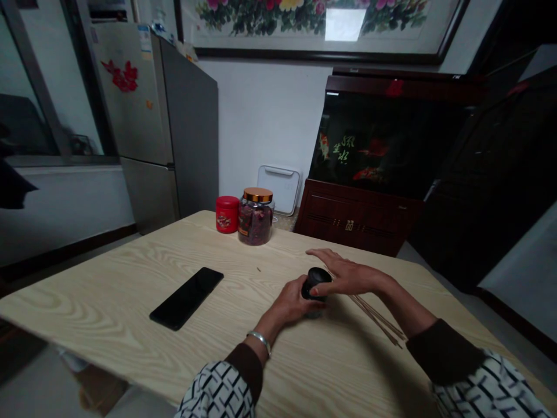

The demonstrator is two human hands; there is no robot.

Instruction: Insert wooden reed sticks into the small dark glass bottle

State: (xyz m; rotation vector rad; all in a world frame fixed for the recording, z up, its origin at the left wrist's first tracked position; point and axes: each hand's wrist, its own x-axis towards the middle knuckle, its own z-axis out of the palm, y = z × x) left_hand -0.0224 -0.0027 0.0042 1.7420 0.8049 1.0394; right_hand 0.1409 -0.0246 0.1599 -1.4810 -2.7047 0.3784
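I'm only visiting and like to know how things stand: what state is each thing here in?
Left hand: closed around the container.
Right hand: fingers spread, thumb seemingly against the container.
Container: held; open or closed, can't tell.
Sticks: lying on the table, partly hidden.
Phone: lying flat, dark.
Jar: upright, closed.
Red pot: upright, closed.
Fridge: doors shut.
Cabinet: doors shut.
White panel: upright by the wall.

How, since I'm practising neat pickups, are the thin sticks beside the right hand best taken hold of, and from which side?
Probably pinch the thin sticks just short of their near ends, from above on the near side: that stretch shows uncovered and nearly parallel, while farther along the right hand covers them.
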